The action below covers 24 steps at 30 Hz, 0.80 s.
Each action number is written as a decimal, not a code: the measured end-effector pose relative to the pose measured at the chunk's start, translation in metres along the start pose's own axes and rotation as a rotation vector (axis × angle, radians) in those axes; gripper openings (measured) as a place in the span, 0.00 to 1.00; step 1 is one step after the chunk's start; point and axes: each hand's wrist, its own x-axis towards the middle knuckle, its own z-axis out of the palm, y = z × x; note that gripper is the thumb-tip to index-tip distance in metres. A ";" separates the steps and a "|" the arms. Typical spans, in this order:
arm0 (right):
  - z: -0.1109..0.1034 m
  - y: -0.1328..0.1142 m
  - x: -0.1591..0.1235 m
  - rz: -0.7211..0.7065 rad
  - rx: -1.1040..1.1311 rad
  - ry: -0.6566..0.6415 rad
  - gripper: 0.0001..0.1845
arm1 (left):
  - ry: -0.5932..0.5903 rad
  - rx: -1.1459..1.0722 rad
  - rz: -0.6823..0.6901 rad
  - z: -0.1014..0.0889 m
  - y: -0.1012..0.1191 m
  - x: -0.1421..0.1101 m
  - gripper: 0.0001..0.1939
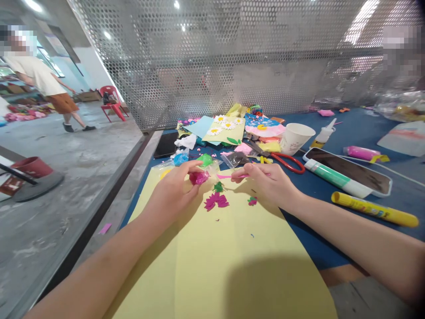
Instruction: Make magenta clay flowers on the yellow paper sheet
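left hand (pixel 177 188) pinches a purple pack (pixel 201 177), right hand (pixel 270 182) a pink tool (pixel 224 177); scooping seems the step, calling next for steady aim.

Left grip (pixel 175 188), right grip (pixel 267 180) (apparently pinched)

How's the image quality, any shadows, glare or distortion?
All in the head view: a broad, soft-edged shadow darkens the lower part of the pale yellow paper sheet; bright spots show on the grey perforated metal panel; the left forearm looks stretched, probably lens distortion; pixel blocks hide patches at upper left and right.
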 end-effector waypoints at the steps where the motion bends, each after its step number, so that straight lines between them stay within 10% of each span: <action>1: 0.000 0.000 0.000 -0.002 0.016 0.001 0.25 | 0.015 -0.010 0.012 -0.001 0.001 -0.001 0.16; 24: 0.004 -0.009 -0.008 0.035 0.391 -0.162 0.22 | -0.012 -0.458 0.051 -0.003 0.022 -0.013 0.12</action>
